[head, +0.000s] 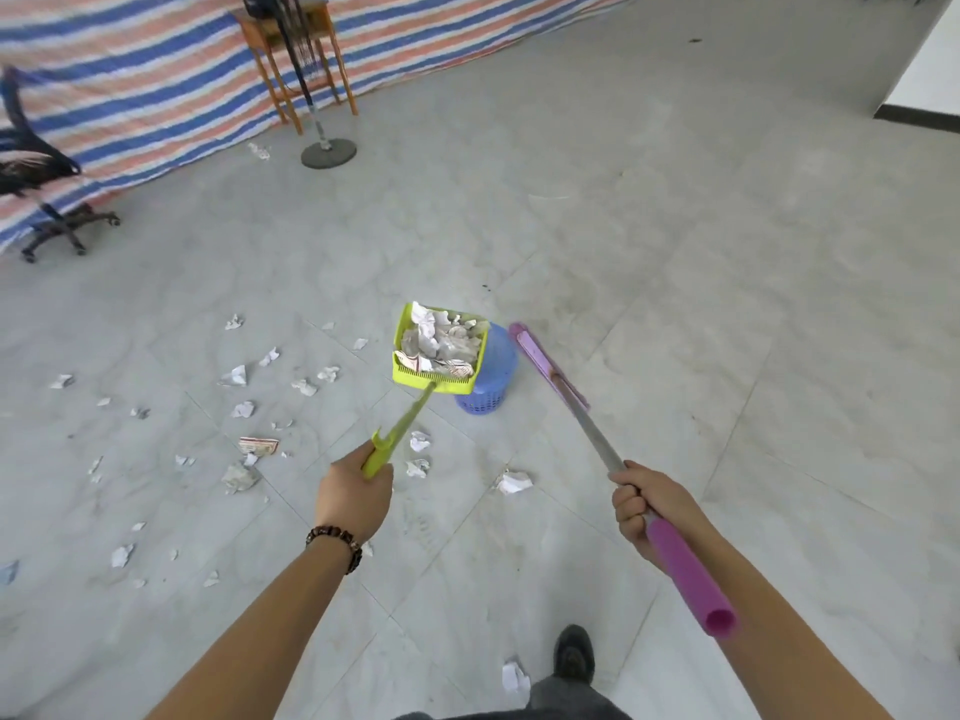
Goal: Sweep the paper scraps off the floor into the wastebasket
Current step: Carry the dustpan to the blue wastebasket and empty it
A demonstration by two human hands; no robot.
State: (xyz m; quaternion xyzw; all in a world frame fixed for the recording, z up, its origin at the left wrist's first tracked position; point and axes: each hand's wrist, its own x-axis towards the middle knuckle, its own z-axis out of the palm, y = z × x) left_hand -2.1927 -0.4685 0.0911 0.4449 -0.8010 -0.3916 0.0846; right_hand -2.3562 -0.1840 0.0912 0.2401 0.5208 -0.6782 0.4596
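Note:
My left hand (pixel 352 495) grips the handle of a lime-green dustpan (pixel 401 356), raised and held over a blue plastic wastebasket (pixel 493 376). The pan is full of crumpled paper. My right hand (pixel 643 504) grips a broom (pixel 582 413) with a grey shaft and purple grip; its purple head lies beside the basket on the right. Several paper scraps (pixel 236 377) lie scattered on the grey tiled floor to the left, with more scraps (pixel 514 481) between my hands.
A black office chair (pixel 47 200) stands at far left before a striped tarp (pixel 130 85). A wooden stool (pixel 296 49) and a round-based stand (pixel 329 152) are at the back. My shoe (pixel 574 652) shows at the bottom, next to one scrap (pixel 514 677).

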